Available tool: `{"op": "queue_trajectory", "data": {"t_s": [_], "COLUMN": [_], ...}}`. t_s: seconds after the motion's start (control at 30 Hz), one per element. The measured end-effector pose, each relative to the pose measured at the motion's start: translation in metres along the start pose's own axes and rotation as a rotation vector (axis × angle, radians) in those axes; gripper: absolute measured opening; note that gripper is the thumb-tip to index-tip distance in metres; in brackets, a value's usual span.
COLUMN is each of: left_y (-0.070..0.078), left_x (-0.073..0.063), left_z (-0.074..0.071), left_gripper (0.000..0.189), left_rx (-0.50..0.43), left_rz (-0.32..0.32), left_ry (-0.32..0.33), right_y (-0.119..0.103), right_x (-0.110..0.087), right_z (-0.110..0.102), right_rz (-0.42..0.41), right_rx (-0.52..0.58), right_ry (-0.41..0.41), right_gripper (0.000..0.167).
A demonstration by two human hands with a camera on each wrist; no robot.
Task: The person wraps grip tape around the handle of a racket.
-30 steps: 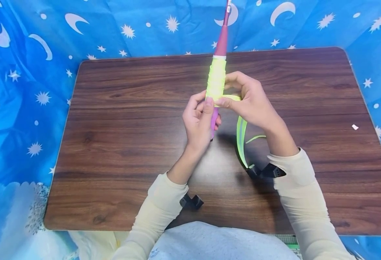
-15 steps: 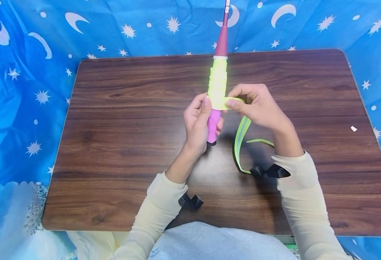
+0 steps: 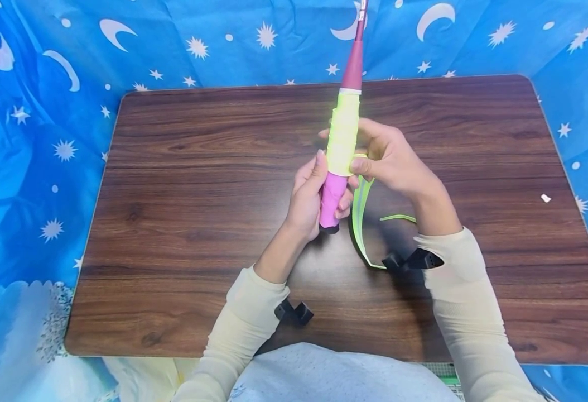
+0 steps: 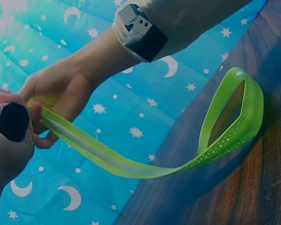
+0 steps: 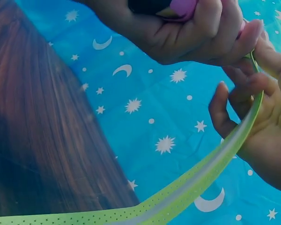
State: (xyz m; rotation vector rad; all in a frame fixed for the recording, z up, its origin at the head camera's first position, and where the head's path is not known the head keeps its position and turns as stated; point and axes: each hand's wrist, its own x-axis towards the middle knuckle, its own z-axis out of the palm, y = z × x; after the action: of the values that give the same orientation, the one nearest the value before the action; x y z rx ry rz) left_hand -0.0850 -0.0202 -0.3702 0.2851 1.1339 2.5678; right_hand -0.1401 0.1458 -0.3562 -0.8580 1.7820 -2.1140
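A badminton racket [image 3: 352, 64] is held nearly upright above the table, its head out of frame. Yellow-green grip tape [image 3: 343, 131] is wound round the upper handle; below it the pink handle [image 3: 330, 195] shows, ending in a black butt cap [image 4: 13, 122]. My left hand [image 3: 305, 195] grips the pink part, thumb along its side. My right hand [image 3: 396, 159] pinches the tape at the lowest turn, thumb in front and a finger reaching behind the handle. From there a loose tail of tape [image 5: 192, 183] hangs down and loops onto the table [image 4: 243, 197].
The brown wooden table [image 3: 173, 223] lies under both hands. A small white scrap [image 3: 546, 198] rests at its right. Black wrist cameras [image 3: 294, 311] jut from both sleeves. A blue curtain [image 3: 274, 39] with moons and stars surrounds the table.
My right hand drew the tape out to the right, then came back in against the handle. The racket has shifted slightly right, and more of the pink handle shows than a second ago.
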Motion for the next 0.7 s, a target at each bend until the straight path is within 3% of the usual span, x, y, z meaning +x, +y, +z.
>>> {"op": "queue_trajectory", "data": {"t_s": [0.13,0.27,0.43,0.53,0.7], "left_y": [-0.001,-0.002,-0.002,-0.002,-0.002], "left_x": [0.001,0.006,0.011,0.011,0.007], "left_z": [-0.002,-0.004,-0.003,0.0,0.004], "left_gripper": [0.046,0.057,0.046,0.032,0.032], "left_rx": [0.014,0.132,0.333,0.378,0.466], "left_rz": [-0.003,-0.006,0.047,0.102,0.174], "left_ry": [-0.042,-0.023,0.16,0.266,0.297], "right_y": [-0.003,-0.007,-0.005,-0.004,-0.004], "right_x": [0.0,-0.002,-0.002,-0.001,0.004], "right_z": [0.0,0.002,0.005,0.007,0.01], "right_rz": [-0.046,-0.064,-0.049,-0.05,-0.097], "right_rx": [0.002,-0.001,-0.067,-0.118,-0.188], "right_ry": [-0.065,-0.009,0.097,0.159,0.212], "right_gripper": [0.044,0.036,0.039,0.045,0.046]}}
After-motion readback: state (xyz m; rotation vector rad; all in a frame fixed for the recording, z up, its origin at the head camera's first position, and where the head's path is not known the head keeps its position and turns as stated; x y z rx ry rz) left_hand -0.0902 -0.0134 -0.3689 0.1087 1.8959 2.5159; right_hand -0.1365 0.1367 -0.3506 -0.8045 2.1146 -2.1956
